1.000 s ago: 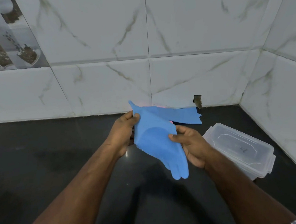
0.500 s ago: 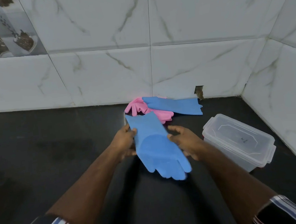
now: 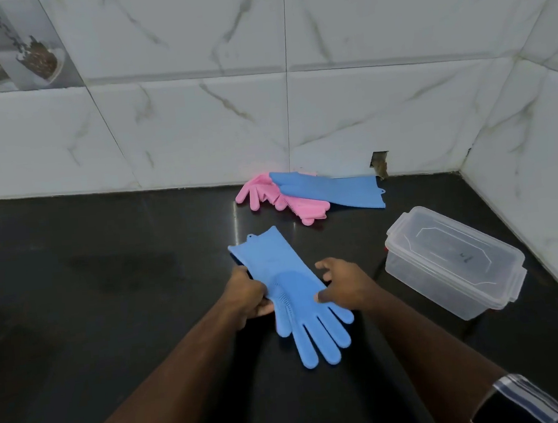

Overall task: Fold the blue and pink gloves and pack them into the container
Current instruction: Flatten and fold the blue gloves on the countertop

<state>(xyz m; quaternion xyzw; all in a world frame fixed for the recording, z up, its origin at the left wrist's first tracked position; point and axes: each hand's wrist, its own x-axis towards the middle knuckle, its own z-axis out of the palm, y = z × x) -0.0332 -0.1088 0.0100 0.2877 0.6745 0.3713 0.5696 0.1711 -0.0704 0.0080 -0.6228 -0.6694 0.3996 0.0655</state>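
One blue glove (image 3: pixel 287 278) spread flat (bristled palm up)

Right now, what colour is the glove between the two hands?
The glove is light blue; head view shows it best.

near glove (image 3: pixel 289 280) lies on the worktop (image 3: pixel 108 296) between left hand (image 3: pixel 248 294) and right hand (image 3: pixel 344 283); glove pile (image 3: pixel 306 193) behind it, container (image 3: pixel 453 262) to the right

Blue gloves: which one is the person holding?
The near blue glove: the left hand grips it and the right hand touches it. The far blue glove lies untouched over the pink gloves.
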